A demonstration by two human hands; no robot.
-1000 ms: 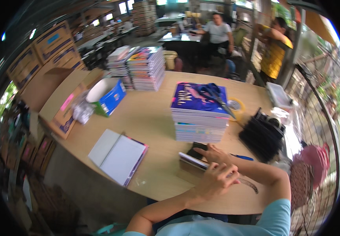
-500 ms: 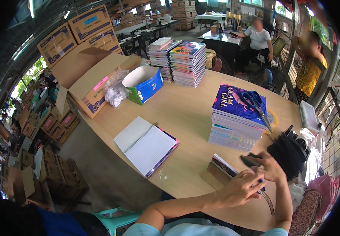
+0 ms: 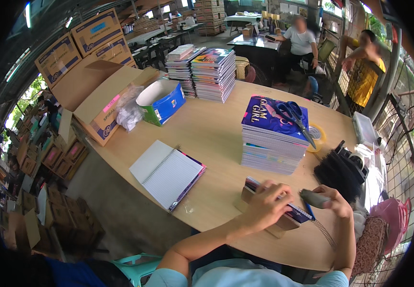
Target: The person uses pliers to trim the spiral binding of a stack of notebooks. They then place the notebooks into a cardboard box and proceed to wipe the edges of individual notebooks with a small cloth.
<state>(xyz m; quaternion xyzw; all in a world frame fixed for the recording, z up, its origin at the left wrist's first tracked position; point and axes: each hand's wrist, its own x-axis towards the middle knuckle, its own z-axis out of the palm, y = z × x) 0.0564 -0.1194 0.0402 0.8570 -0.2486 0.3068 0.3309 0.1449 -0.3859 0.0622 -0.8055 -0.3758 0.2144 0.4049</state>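
My left hand [image 3: 266, 206] presses down on a small spiral notebook [image 3: 297, 213] that lies on a brown cardboard piece [image 3: 246, 197] near the table's front edge. My right hand [image 3: 331, 203] grips a grey, cylinder-shaped tool [image 3: 313, 198] just above the notebook's right end. A loose wire spiral [image 3: 325, 231] trails from the notebook toward the front edge. Behind my hands stands a tall stack of notebooks [image 3: 273, 143] with a purple cover on top and blue-handled scissors [image 3: 295, 115] lying on it.
An open ruled spiral notebook [image 3: 167, 173] lies to the left on the wooden table [image 3: 211, 129]. A black bundle of spirals [image 3: 338, 172] sits right of the stack. Further notebook stacks [image 3: 211, 71], a blue-green box [image 3: 161, 100] and cardboard cartons [image 3: 99, 103] stand at the back. Two people are beyond the table.
The view has swung left and closer. My right hand has lifted off the notebook's edge and now holds the grey tool above it; my left hand stays on the notebook.
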